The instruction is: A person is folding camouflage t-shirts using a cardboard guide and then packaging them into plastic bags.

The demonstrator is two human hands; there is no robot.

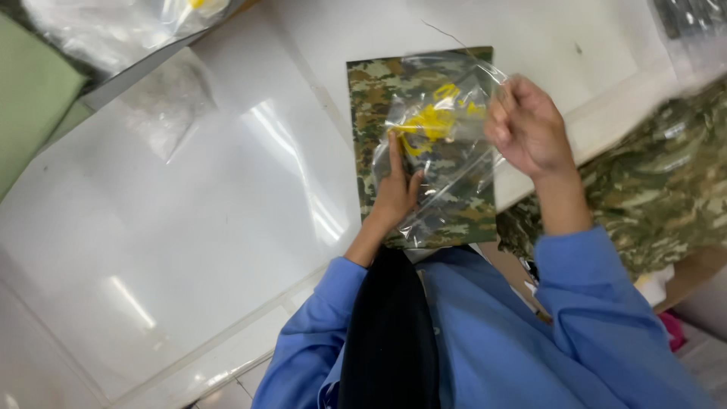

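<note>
A folded camouflage garment [371, 98] lies flat on the white table [189, 227]. Over it I hold a clear plastic bag [454, 151] with yellow print. My left hand [395, 189] is inside or under the bag's lower part, its fingers reaching up toward the yellow print. Fingers closed, my right hand [526, 125] pinches the bag's upper right edge. Both blue sleeves show at the bottom of the view.
A stack of camouflage cloth [666, 189] rests at the right. More clear plastic bags [121, 30] lie at the top left, and a small clear bag [170, 102] lies flat on the table. A green surface [30, 98] borders the far left.
</note>
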